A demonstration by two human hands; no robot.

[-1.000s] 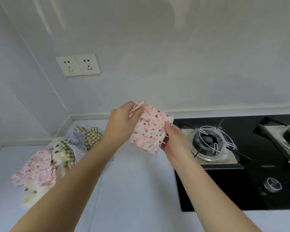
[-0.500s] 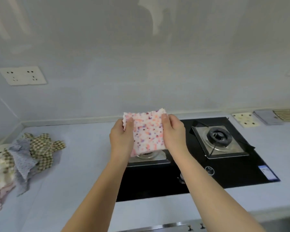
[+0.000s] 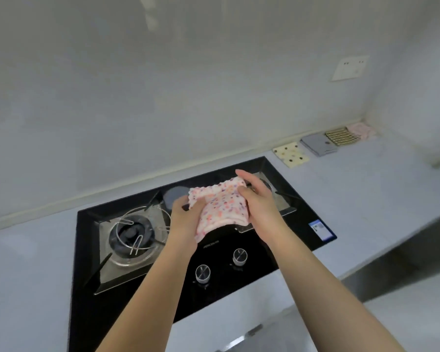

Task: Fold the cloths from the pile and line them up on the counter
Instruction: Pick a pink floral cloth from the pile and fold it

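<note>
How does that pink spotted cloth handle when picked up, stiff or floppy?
Probably floppy: the pink spotted cloth droops and curls between the left hand and right hand. Likely light, since a loose pinch holds it. Fuzzy-looking, so unlikely to slip.

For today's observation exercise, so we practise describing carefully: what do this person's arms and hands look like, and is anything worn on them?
Two bare human arms. The left forearm and right forearm show no sleeves as far as the frame reaches. The left hand and right hand wear no gloves, and no watch, bracelet or ring is visible.
</note>
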